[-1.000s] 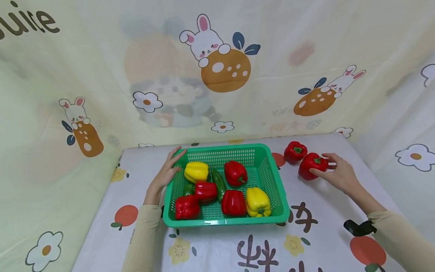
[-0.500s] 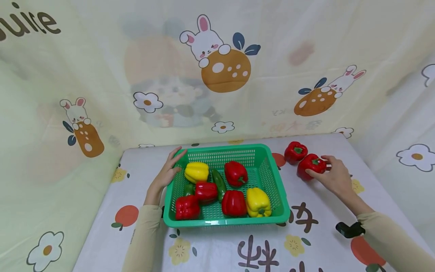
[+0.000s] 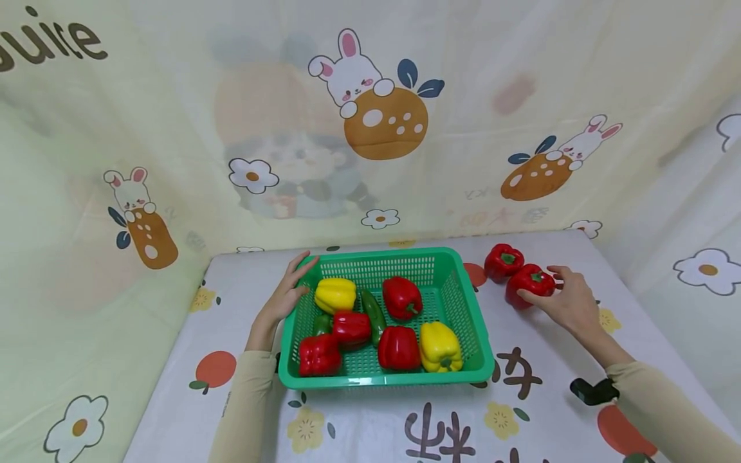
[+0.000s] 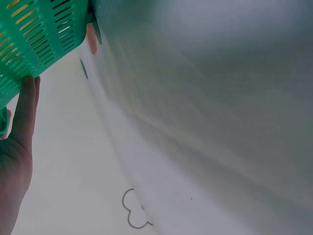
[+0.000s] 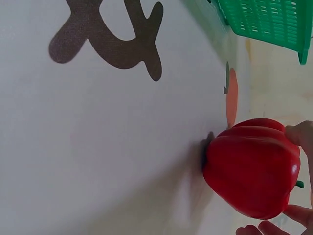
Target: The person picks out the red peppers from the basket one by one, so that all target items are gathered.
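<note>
In the head view, my right hand [image 3: 572, 302] holds a red bell pepper [image 3: 528, 287] between thumb and fingers, right of the green basket [image 3: 405, 379]. The right wrist view shows this bell pepper [image 5: 254, 169] close over the cloth, its green stem toward the palm. A second red bell pepper [image 3: 503, 262] sits just behind it. My left hand [image 3: 282, 292] grips the basket's back left corner, thumb over the rim. Long fingers lie against its slotted outer wall [image 4: 39, 39] in the left wrist view.
Inside the basket are several red bell peppers [image 3: 399, 348], a yellow bell pepper [image 3: 336, 295], another yellow bell pepper [image 3: 440, 346] and a long green pepper [image 3: 373, 315]. A printed cloth [image 3: 173, 399] covers the table, with a patterned curtain [image 3: 440, 193] behind.
My right hand has shifted slightly left with the red bell pepper, bringing it nearer the second one over the first half second. The left hand and basket have stayed in place.
</note>
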The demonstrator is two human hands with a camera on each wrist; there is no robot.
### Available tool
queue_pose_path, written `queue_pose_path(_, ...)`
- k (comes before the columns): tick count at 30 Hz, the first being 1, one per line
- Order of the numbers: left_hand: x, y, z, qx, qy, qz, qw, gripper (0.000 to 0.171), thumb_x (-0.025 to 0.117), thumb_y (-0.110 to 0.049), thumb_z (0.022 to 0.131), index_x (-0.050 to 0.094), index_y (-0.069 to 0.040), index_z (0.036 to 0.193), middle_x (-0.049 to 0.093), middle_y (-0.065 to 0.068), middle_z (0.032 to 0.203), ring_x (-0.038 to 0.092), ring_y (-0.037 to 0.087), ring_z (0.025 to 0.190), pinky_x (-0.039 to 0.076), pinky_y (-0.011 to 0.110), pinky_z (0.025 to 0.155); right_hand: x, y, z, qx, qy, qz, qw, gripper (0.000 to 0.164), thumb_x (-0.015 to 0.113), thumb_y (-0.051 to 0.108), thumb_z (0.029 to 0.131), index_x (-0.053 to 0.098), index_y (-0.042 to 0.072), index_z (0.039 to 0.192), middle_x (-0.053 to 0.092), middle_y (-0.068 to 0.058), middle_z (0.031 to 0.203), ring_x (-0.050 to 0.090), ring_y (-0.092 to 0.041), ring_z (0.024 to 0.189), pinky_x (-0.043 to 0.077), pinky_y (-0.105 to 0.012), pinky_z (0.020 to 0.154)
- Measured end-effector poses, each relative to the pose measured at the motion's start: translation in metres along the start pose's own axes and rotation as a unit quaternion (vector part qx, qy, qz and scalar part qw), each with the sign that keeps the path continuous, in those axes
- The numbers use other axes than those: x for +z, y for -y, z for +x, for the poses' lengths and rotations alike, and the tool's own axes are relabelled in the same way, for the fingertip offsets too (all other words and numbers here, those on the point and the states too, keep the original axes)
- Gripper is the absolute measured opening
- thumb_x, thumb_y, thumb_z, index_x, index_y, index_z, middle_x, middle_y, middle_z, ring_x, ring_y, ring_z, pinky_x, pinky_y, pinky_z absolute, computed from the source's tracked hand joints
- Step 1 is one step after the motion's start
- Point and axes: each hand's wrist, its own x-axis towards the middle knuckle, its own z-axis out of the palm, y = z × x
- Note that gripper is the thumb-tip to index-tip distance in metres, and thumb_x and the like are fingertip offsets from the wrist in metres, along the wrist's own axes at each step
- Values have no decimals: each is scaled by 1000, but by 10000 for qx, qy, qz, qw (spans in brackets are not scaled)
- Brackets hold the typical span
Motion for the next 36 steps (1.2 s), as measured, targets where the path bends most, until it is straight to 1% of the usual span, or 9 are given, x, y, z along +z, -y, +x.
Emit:
queue_pose_path(4,0,-2,0,-7,-1,23,10000,64,44,16,84,35,10,147,12,30,158,10,49,144,13,69,110,-2,4,2,20,-80,-77,9999,85,73,46,84,39,-8,140,42,-35,131,43,-51,113,51,-61,75)
queue_pose_path(6,0,-3,-1,-6,6,39,10000,64,44,16,84,35,10,147,12,30,158,11,49,144,13,69,110,-3,11,2,-83,-165,-134,9997,84,74,45,84,40,-7,140,41,-36,132,41,-50,116,50,-64,78)
queue_pose_path(9,0,-4,-1,12,-5,48,10000,64,44,16,84,35,11,147,12,30,157,11,50,144,13,69,110,-3,29,-1,-444,-315,-232,9982,80,76,40,82,43,-6,139,41,-35,134,39,-50,119,48,-67,81)
queue_pose_path(15,0,0,-2,10,12,-2,10000,65,45,17,83,35,10,147,12,31,158,10,50,144,12,69,110,4,65,-8,-1308,-357,-56,9908,72,80,28,80,48,-7,134,44,-33,130,44,-49,116,50,-66,78)
queue_pose_path(19,1,2,-2,-58,75,-2,10000,66,45,15,82,35,10,147,11,30,158,9,49,145,13,69,110,8,85,-16,-1649,-255,94,9859,69,81,26,79,51,-5,132,47,-30,128,48,-46,112,52,-63,76)
queue_pose_path(24,1,1,-1,-44,56,-30,10000,66,45,15,82,35,9,147,12,29,158,10,48,145,13,69,110,14,109,-26,-1879,15,118,9821,70,80,31,79,52,-1,135,50,-26,130,51,-40,111,53,-59,79)
queue_pose_path(29,0,1,-1,-40,33,-35,10000,66,45,15,82,35,10,147,12,28,159,10,49,145,13,69,110,24,132,-33,-2034,300,209,9784,70,80,31,79,52,1,136,50,-22,132,51,-37,113,54,-56,80)
queue_pose_path(32,-1,0,0,-35,42,-32,10000,66,44,15,82,35,10,147,12,29,158,10,49,145,14,69,110,31,144,-37,-2097,450,168,9766,71,80,32,79,52,2,137,48,-22,136,51,-39,118,54,-56,82)
queue_pose_path(36,-1,1,0,-44,53,-90,9999,65,44,16,83,34,10,147,11,31,158,10,49,145,13,69,110,42,158,-44,-2129,657,120,9748,73,80,35,78,51,4,138,48,-22,138,52,-39,119,53,-56,83)
